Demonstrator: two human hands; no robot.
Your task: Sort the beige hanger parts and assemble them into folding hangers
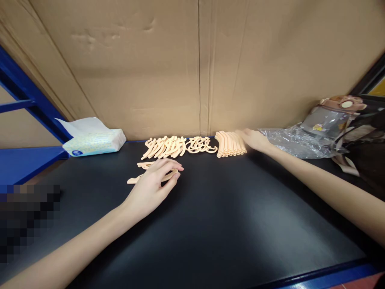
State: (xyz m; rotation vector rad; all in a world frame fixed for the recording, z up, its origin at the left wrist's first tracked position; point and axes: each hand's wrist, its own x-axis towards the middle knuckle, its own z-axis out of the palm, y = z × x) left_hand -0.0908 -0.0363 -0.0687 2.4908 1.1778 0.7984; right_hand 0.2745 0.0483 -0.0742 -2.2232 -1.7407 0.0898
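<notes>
My left hand (158, 182) rests over a long beige piece (134, 180), its thumb and fingers apart, with another beige piece (144, 165) just behind it. Whether the fingers grip the piece is hidden. My right hand (254, 139) reaches to the right end of a stack of beige tubular pieces (230, 143); its fingertips are blurred. Left of that stack lie several small beige hooks (200, 144), and further left a pile of curved beige pieces (167, 147).
A tissue pack (94, 142) sits at the back left. Clear plastic bags (297, 142), a transparent bottle (327, 116) and a dark bag (371, 148) are at the right. Cardboard (150, 72) stands behind the black table (210, 224). A blue frame (39, 108) is at left.
</notes>
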